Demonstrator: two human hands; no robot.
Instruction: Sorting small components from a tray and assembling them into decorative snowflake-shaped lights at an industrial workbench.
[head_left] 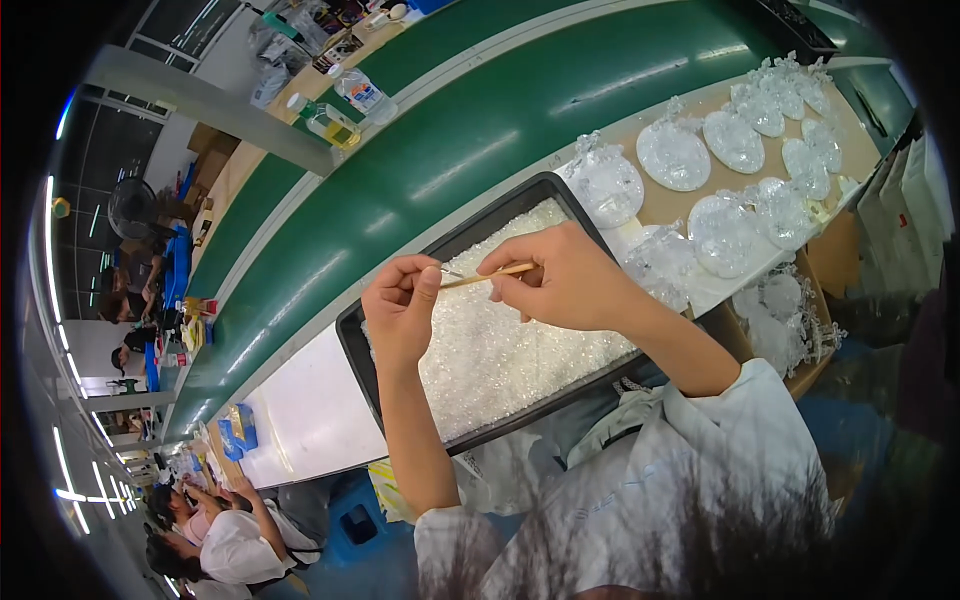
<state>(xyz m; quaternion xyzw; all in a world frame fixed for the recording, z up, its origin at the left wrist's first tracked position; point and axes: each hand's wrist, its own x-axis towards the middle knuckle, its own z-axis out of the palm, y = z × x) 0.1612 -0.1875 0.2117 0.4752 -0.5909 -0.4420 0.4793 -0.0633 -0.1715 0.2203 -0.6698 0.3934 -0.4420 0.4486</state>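
Evidently, a wooden stick [490, 273] is being pinched by the right hand [565, 280] toward a tiny piece pinched in the left hand [400, 300], over the black tray [352, 335] so spills are being caught.

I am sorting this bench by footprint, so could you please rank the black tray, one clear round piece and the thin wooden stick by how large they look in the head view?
1. black tray, by far the largest.
2. clear round piece; it lies farther off, so it may look smaller than it is.
3. thin wooden stick, smallest, pinched in the right hand near the left hand.
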